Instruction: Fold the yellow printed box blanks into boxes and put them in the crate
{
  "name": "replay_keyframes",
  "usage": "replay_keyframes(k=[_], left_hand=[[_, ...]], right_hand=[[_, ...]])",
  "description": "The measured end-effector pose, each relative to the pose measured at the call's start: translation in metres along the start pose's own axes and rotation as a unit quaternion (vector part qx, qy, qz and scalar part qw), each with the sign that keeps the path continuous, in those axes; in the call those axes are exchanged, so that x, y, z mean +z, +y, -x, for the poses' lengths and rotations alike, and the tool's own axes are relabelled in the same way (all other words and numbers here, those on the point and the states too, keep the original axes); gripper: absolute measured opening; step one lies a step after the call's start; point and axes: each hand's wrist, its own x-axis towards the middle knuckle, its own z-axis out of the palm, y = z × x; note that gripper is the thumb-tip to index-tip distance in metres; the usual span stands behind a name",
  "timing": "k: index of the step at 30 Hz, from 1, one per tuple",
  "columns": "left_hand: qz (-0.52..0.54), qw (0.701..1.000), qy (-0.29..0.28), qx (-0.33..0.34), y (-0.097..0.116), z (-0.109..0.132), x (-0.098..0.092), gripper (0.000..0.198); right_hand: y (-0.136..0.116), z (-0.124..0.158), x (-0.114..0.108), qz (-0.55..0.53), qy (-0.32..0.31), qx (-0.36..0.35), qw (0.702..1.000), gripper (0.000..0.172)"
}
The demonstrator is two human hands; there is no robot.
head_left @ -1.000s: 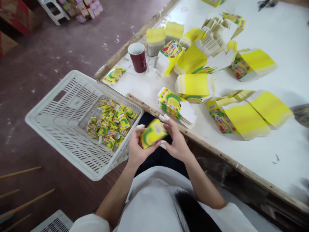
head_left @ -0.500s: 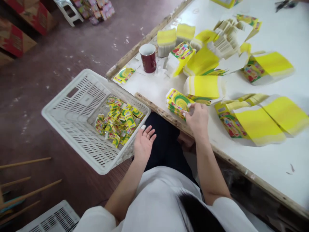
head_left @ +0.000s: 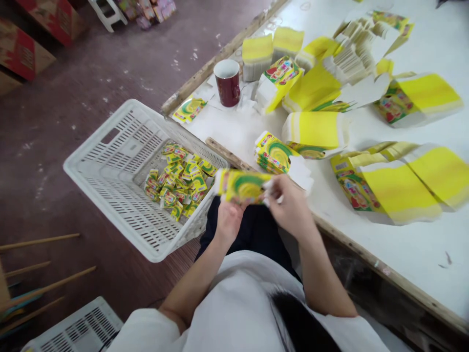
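A flat yellow carton (head_left: 244, 186) with a green swirl print is held over my lap, slightly blurred. My right hand (head_left: 289, 205) pinches its right end. My left hand (head_left: 230, 222) grips the carton from below near its left end, with most fingers hidden behind it. On the table edge just beyond lies a stack of matching cartons (head_left: 273, 151), with white flaps spread out at its right side. Left of my hands, a white plastic basket (head_left: 142, 244) contains many small filled yellow boxes (head_left: 179, 181).
A dark red mug (head_left: 227, 85) stands near the table corner, by a single yellow packet (head_left: 189, 110). Bundles of yellow cartons (head_left: 395, 176) spread over the white table (head_left: 410, 259). Wooden sticks (head_left: 47, 288) and another basket (head_left: 80, 327) are at lower left.
My right hand has lifted a carton off the stack and brought it left, over my lap. My left hand, open and bare before, has moved slightly right to meet it.
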Motion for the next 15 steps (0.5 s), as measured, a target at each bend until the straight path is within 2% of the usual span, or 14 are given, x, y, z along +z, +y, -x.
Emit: replay_keyframes(k=[1,2,5,8,10,13,15], left_hand=[[-0.008,1.0,-0.005,0.007,0.001,0.001,0.002,0.063],[-0.023,1.0,-0.007,0.014,0.002,0.003,0.003,0.06],[-0.107,0.991,-0.002,0.077,0.003,0.008,0.001,0.063],[-0.196,0.97,0.013,0.142,0.004,0.012,-0.004,0.067],[-0.226,0.962,0.017,0.15,0.005,0.013,-0.007,0.07],[-0.273,0.954,-0.022,0.125,0.005,0.017,-0.01,0.07],[-0.273,0.955,-0.027,0.108,0.004,0.019,-0.011,0.068]], right_hand=[[-0.004,0.009,0.006,-0.037,-0.063,-0.015,0.997,0.019],[-0.008,0.016,0.012,-0.075,-0.095,-0.017,0.993,0.018],[-0.013,0.033,0.023,-0.211,-0.093,0.012,0.973,0.019],[-0.017,0.04,0.027,-0.321,-0.114,0.025,0.94,0.02],[-0.019,0.042,0.029,-0.296,-0.11,0.019,0.949,0.018],[-0.019,0.042,0.034,-0.156,-0.043,0.004,0.987,0.014],[-0.016,0.042,0.036,-0.121,-0.027,0.008,0.992,0.015]])
